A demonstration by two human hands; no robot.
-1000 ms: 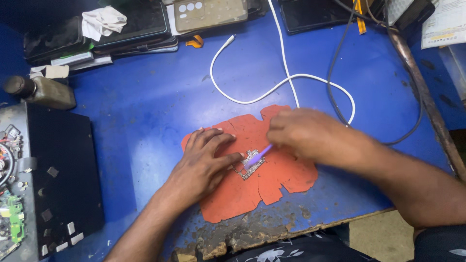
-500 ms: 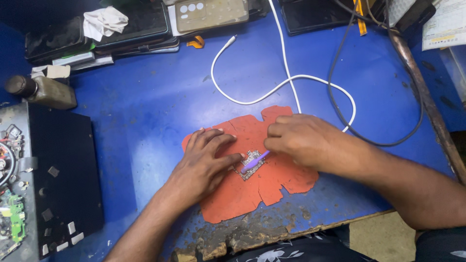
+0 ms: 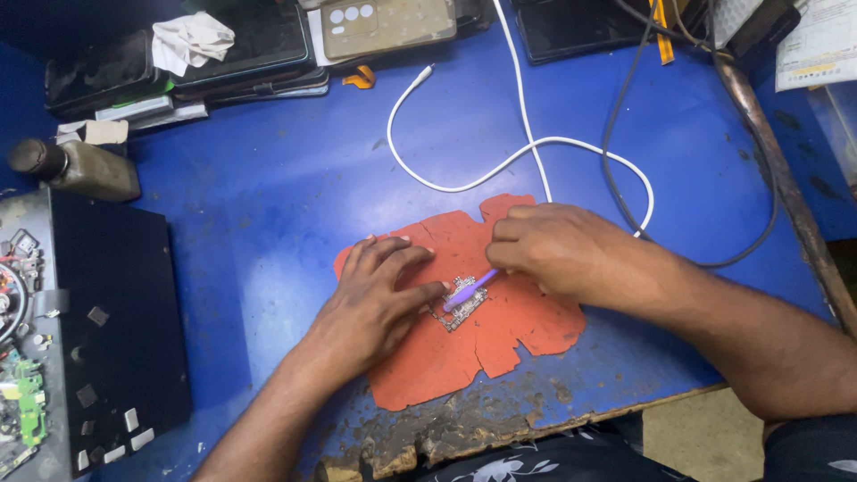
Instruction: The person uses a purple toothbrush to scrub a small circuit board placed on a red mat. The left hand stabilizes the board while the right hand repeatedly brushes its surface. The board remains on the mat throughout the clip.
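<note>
A torn orange mat (image 3: 500, 344) lies on the blue table (image 3: 268, 187) near its front edge. On the mat sits a small circuit board (image 3: 461, 305). My left hand (image 3: 379, 299) lies flat on the mat, its fingertips pressing the board's left edge. My right hand (image 3: 562, 250) is closed around a thin purple tool (image 3: 470, 289), whose tip rests on the board.
A white cable (image 3: 500, 165) and a dark cable (image 3: 625, 192) loop behind the mat. Phones (image 3: 241, 45) and a crumpled tissue (image 3: 189, 40) line the back edge. A small bottle (image 3: 76, 170) lies at left, above a black box (image 3: 112, 330) with loose parts. The table's front edge is chipped.
My right hand has shifted slightly with the purple tool over the board. My left hand stays in place.
</note>
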